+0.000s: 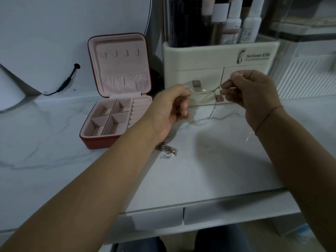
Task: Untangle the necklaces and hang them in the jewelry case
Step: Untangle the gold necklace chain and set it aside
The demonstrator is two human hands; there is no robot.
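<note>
while both hands hold the thin chain (203,93) up off the counter (54,142), it runs roughly left-right between them, in front of the white organizer (209,57). left hand (174,108) pinches one end between thumb and curled fingers. right hand (254,93) pinches the other side slightly higher, thumb and forefinger together. strands meet at a crossing (216,90), looks like a knot, just beside the right fingertips, so the right hand is the nearer one to work it. loose tails drop from there toward the counter and past the right wrist. second tangle (168,151) lies on the counter under the left wrist, untouched. jewelry case (116,124) stands open to the left of the left hand, lid upright, four hooks (121,53) all bare.

my read: untangling step, early, nothing hung. next move probably wants left steadying along the chain's axis while right picks the crossing loose. the carry after that goes leftward, so left hand is closer to the hooks. risk: pulling apart tightens the knot.
</note>
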